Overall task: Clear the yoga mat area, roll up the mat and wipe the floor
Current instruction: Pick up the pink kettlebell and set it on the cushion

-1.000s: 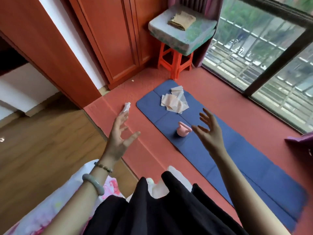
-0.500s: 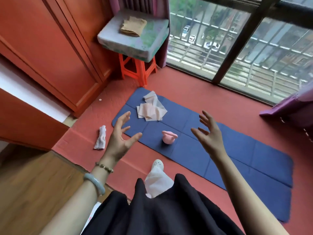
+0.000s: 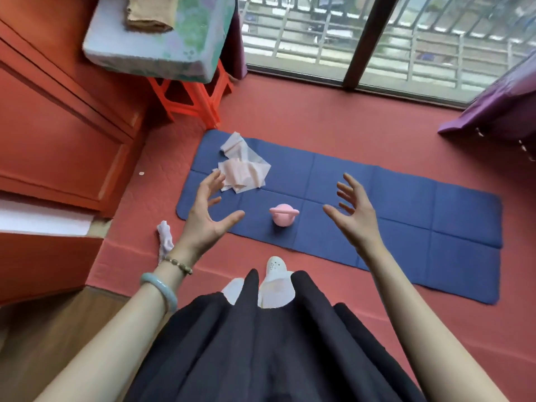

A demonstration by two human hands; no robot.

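A dark blue yoga mat lies flat on the red floor. On it stands a small pink kettlebell, and a crumpled pale cloth lies near the mat's left end. A white rag lies on the red floor just left of the mat. My left hand hovers open over the mat's left end, fingers spread, close to the pale cloth. My right hand hovers open to the right of the kettlebell. Both hands hold nothing.
An orange plastic stool with a cushion and a folded brown cloth stands at the mat's far left. Wooden cabinets line the left. A glass sliding door runs along the back. Purple fabric hangs at right.
My view has swung left and closer, so the mat now lies straight across in front of me. Both hands stay open and have moved forward over the mat.
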